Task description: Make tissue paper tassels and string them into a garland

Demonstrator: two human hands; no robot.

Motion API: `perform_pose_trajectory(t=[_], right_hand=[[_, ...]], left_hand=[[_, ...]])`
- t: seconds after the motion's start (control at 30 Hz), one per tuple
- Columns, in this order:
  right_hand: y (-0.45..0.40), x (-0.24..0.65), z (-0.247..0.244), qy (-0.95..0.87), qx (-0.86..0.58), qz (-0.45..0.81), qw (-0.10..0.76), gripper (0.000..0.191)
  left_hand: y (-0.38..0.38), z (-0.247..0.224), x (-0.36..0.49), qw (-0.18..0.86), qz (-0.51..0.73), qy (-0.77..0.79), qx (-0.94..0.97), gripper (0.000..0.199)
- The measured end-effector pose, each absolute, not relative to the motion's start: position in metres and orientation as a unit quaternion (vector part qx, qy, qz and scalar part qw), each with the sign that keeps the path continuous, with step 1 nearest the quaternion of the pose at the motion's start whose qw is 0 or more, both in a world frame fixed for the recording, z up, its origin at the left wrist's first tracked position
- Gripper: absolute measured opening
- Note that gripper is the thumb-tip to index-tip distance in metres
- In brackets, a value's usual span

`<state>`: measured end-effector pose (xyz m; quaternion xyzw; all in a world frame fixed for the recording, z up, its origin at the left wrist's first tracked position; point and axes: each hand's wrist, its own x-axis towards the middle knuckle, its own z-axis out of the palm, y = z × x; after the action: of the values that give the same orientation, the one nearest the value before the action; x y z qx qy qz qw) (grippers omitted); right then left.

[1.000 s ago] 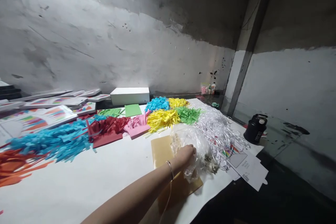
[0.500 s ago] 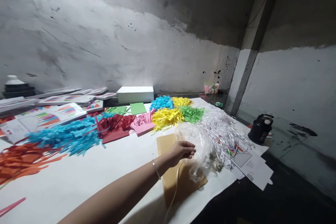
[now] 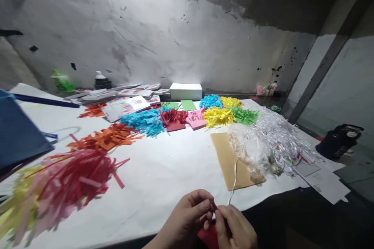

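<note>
At the table's front edge my left hand (image 3: 191, 216) and my right hand (image 3: 235, 227) are close together, fingertips nearly touching. Both pinch a piece of red paper (image 3: 209, 235), whose lower part shows beneath them. A thin white ribbon (image 3: 234, 177) runs from my right fingers up to a clear plastic bag (image 3: 251, 149). The bag lies partly on a brown sheet (image 3: 224, 155) on the white table covering (image 3: 163, 175). To the left lies a bundle of red, pink and yellow paper strips (image 3: 84, 179).
Orange (image 3: 108, 137), blue (image 3: 146, 120) and yellow fringed bundles (image 3: 219, 116) lie across the table. White ribbons (image 3: 280, 136) and a black bottle (image 3: 339, 142) are at right, a white box (image 3: 186, 91) behind, a blue object (image 3: 22, 128) at left.
The view has swung left. One of my arms was reaching over the plastic bag; now both hands are together at the front edge with red paper between them.
</note>
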<state>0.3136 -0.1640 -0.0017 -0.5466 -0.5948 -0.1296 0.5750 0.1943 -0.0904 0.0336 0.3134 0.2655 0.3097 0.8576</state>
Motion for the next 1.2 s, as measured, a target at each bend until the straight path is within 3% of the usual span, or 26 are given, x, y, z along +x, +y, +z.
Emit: perform_pose_trajectory(t=[0.2, 0.37, 0.73, 0.9, 1.1, 1.2], right_hand=[[-0.165, 0.279, 0.007, -0.654, -0.532, -0.018, 0.538, 0.027], [-0.175, 0.275, 0.027, -0.717, -0.523, 0.089, 0.453, 0.024], [-0.187, 0.269, 0.029, -0.743, -0.529, 0.063, 0.404, 0.024], [-0.19, 0.269, 0.028, -0.753, -0.511, 0.066, 0.409, 0.02], [-0.191, 0.274, 0.028, -0.732, -0.519, 0.163, 0.41, 0.016], [-0.187, 0.273, 0.018, -0.753, -0.497, 0.077, 0.425, 0.026]], left_hand=[[-0.102, 0.038, 0.137, 0.761, 0.367, 0.298, 0.445, 0.027], [-0.108, 0.043, 0.112, 0.683, 0.401, 0.283, 0.541, 0.014], [-0.124, 0.027, 0.1, 0.616, 0.436, 0.267, 0.6, 0.005], [-0.126, 0.026, 0.098, 0.606, 0.409, 0.248, 0.635, 0.019], [-0.121, 0.027, 0.094, 0.515, 0.426, 0.259, 0.697, 0.019], [-0.12, 0.031, 0.09, 0.48, 0.404, 0.274, 0.729, 0.02]])
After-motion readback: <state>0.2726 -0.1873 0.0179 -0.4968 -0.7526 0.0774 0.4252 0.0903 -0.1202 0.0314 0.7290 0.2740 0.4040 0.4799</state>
